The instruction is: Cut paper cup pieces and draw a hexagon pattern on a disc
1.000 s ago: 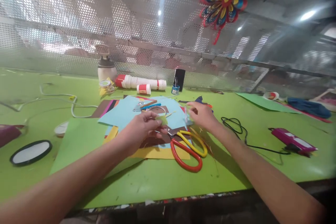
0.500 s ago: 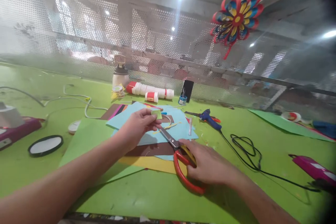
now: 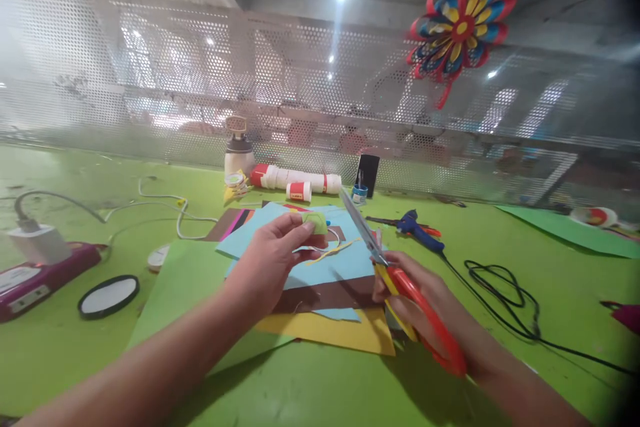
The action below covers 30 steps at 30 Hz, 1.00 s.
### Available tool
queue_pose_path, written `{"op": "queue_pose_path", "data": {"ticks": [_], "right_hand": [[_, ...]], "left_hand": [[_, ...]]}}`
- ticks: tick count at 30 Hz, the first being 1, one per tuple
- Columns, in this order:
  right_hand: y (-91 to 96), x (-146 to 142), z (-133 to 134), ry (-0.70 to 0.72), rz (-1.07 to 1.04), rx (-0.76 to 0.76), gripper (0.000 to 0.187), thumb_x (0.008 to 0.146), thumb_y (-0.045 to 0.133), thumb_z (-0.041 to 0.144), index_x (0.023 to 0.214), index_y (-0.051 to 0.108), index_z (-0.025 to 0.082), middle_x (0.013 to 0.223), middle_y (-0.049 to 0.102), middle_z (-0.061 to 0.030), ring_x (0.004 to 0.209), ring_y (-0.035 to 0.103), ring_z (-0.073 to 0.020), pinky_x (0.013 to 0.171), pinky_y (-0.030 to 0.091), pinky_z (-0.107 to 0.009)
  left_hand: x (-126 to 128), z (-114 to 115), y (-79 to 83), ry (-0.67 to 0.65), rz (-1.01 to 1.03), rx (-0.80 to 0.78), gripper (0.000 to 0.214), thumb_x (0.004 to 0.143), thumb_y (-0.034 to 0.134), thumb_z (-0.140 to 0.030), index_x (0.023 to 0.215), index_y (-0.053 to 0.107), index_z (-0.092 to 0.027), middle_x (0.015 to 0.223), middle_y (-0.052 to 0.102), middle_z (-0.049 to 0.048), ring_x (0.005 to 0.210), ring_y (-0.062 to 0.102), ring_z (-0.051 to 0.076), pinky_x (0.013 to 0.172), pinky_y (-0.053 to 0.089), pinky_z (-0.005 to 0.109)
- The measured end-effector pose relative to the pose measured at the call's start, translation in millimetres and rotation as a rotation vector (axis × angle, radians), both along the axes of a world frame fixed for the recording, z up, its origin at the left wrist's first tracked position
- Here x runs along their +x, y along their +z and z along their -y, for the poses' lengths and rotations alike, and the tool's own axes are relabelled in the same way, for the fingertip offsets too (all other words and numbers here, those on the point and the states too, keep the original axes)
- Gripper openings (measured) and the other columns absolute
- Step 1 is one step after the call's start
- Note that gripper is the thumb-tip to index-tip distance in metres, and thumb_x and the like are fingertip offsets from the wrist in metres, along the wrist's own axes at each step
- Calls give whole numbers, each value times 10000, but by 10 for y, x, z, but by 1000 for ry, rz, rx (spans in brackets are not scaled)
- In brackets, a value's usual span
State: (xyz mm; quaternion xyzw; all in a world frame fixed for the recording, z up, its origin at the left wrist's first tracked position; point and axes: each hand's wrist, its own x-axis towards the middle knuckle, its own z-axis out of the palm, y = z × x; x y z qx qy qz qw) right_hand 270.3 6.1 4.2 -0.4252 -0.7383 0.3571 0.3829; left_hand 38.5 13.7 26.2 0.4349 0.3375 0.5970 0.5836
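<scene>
Pinched between the thumb and fingers of my left hand (image 3: 273, 255) is a small piece of light green paper (image 3: 315, 222). My right hand (image 3: 420, 293) grips a pair of scissors (image 3: 425, 310) with red and yellow handles, its blades tilted up and to the left, apart from the paper. Beneath both hands lie overlapping sheets: light blue paper (image 3: 325, 270), brown paper (image 3: 330, 296) and yellow paper (image 3: 350, 335). A thin yellow strip (image 3: 334, 251) rests on the blue sheet.
To the right lies a blue glue gun (image 3: 417, 230) with a looping black cord (image 3: 500, 300). A purple power strip (image 3: 75, 267) and a round black-rimmed disc (image 3: 109, 297) are at left. White paper cups (image 3: 305, 180), a spray bottle (image 3: 239, 153) and a phone (image 3: 368, 173) stand behind.
The scissors have moved up and right, away from my left hand, and their blades now point upward. The view has shifted slightly. My left hand keeps its pinch on the green paper.
</scene>
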Motion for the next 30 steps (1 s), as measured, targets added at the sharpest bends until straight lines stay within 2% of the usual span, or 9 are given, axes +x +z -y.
{"op": "queue_pose_path", "data": {"ticks": [2,5,9,13,17,22,27,30], "right_hand": [[-8,-21,49,68,-65,-9,367,778,607,216,1137,540,260,871,668,-60,806,661,-243,733,549,-399],[-45,-64,131,119,-128,-44,428,795,620,223,1203,512,298,872,657,-50,799,665,-241,748,563,-412],[-51,-92,224,-16,-177,-124,262,900,558,348,1152,529,283,798,610,-17,689,624,-181,676,561,-335],[-17,-76,237,-74,-189,-96,271,892,592,417,1094,520,250,743,590,8,612,569,-141,572,510,-264],[-20,-81,187,-61,-208,-49,249,915,577,373,1108,497,238,734,618,17,662,598,-139,626,501,-258],[-2,-134,147,-30,-218,-59,240,909,582,324,1102,490,215,761,658,-1,703,647,-155,669,526,-280],[124,-209,164,17,-233,-67,234,895,582,288,1096,490,210,747,654,8,677,663,-159,671,557,-304],[197,-281,168,24,-183,-51,245,833,624,216,1053,516,205,766,626,16,649,642,-138,637,560,-284]], "left_hand": [[2,16,11,9,1,38,147,804,701,-270,761,628,-150,809,666,25,816,636,152,760,500,281],[-7,20,10,0,-50,88,151,809,697,-274,741,641,-151,812,666,25,822,620,149,807,497,298],[5,38,-22,-41,-142,98,162,810,691,-303,758,641,-158,760,669,25,739,610,144,737,489,283],[85,101,-54,-77,-212,10,191,762,731,-307,716,616,-163,670,631,1,649,579,123,665,469,258],[159,149,-80,-161,-202,-86,223,705,779,-299,764,610,-165,662,626,-12,601,577,112,602,459,241],[181,177,-94,-232,-167,-113,259,687,792,-281,824,610,-159,729,640,-7,666,617,122,670,498,257],[181,171,-116,-312,-240,-89,244,652,798,-241,744,587,-159,643,621,-16,610,599,117,604,460,231],[175,162,-121,-375,-310,-61,195,668,766,-236,713,595,-151,614,625,-5,594,584,121,604,449,239]]}}
